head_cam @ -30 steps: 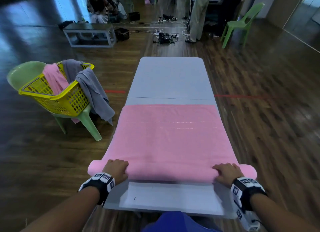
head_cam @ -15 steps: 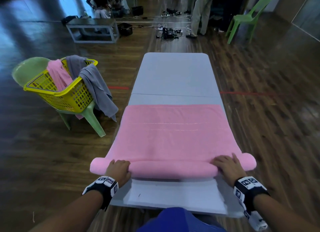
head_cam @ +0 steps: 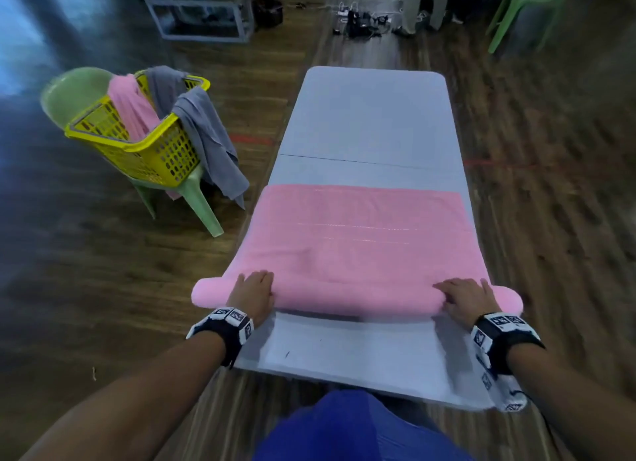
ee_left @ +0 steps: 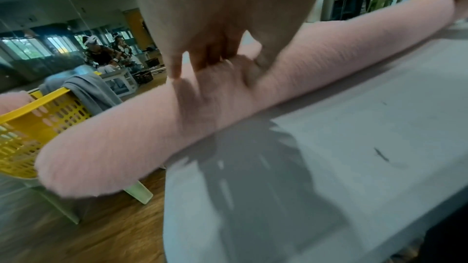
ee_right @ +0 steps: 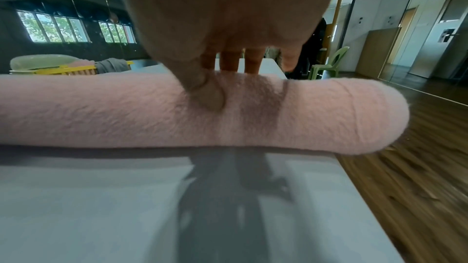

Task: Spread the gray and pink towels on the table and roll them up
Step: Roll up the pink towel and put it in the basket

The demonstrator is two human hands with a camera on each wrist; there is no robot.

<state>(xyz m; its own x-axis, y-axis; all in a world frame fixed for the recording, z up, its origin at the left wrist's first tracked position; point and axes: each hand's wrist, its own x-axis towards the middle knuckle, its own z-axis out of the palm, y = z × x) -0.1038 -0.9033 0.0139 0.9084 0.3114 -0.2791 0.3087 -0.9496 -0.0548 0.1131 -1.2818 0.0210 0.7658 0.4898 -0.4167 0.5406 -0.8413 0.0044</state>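
Note:
A pink towel (head_cam: 358,233) lies flat across the grey table (head_cam: 368,116). Its near end is wound into a thick roll (head_cam: 354,299) that overhangs both table sides. My left hand (head_cam: 254,287) presses on the roll near its left end, fingers stretched over the top. My right hand (head_cam: 464,295) presses the same way near the right end. In the left wrist view the fingers (ee_left: 202,61) lie over the roll (ee_left: 329,55). In the right wrist view the thumb digs into the roll (ee_right: 101,111) on its near side. A grey towel (head_cam: 206,126) hangs from a yellow basket (head_cam: 155,151).
The basket sits on a green chair (head_cam: 69,92) left of the table and also holds another pink towel (head_cam: 129,106). Bare table lies beyond the towel and in front of the roll. A metal frame (head_cam: 203,13), cables and a second green chair (head_cam: 526,6) stand at the back.
Both hands have pushed the roll away from me along the table. The roll is thicker and the flat stretch of pink towel is shorter.

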